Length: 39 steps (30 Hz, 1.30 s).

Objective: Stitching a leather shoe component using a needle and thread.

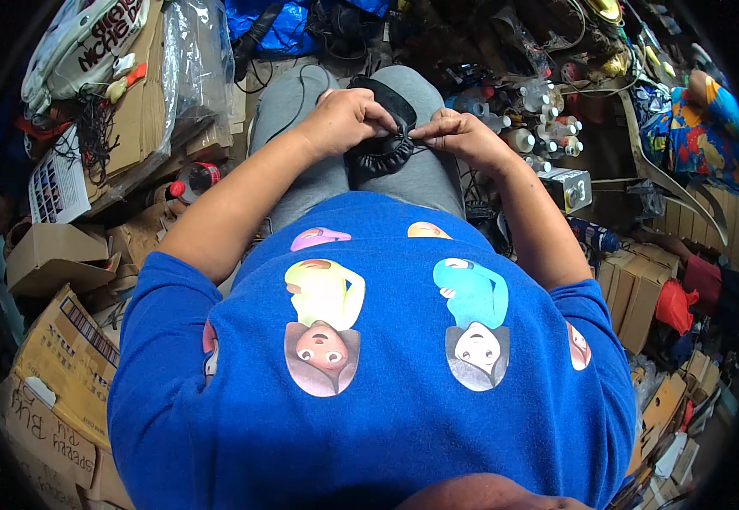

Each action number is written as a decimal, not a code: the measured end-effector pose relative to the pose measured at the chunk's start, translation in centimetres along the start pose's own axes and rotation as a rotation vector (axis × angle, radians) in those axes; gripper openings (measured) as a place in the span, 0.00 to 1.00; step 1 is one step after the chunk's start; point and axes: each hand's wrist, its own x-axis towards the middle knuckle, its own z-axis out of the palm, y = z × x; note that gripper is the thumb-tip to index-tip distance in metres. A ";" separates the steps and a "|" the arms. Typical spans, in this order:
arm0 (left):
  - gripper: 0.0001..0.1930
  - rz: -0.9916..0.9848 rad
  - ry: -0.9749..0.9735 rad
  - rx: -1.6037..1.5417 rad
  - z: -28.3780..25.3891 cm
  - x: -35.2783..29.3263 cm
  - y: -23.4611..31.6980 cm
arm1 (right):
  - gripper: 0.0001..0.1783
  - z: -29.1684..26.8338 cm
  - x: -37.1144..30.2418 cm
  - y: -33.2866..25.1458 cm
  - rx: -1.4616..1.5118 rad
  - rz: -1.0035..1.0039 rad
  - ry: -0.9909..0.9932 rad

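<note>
Holding a black gathered piece point(383, 159) over grey-trousered thighs point(433, 174). Pinching its right-hand edge between narrowed fingers of left hand point(351, 119) and right hand point(467, 138), nearly meeting. Sitting between plastic bottles point(560, 130), right, and stacked cardboard point(138, 106), left.

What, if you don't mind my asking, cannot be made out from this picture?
In the head view:
Black piece: partly hidden behind the left hand.
Exact grip: too small to tell which bit of the piece the left hand and right hand pinch.
Blue plastic: cut off by the top edge.
Bottles: some are partly hidden by others.
</note>
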 end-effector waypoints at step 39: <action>0.07 0.067 0.059 0.307 -2.2 -1.8 2.0 | 0.08 1.4 -2.3 0.6 0.327 0.058 0.198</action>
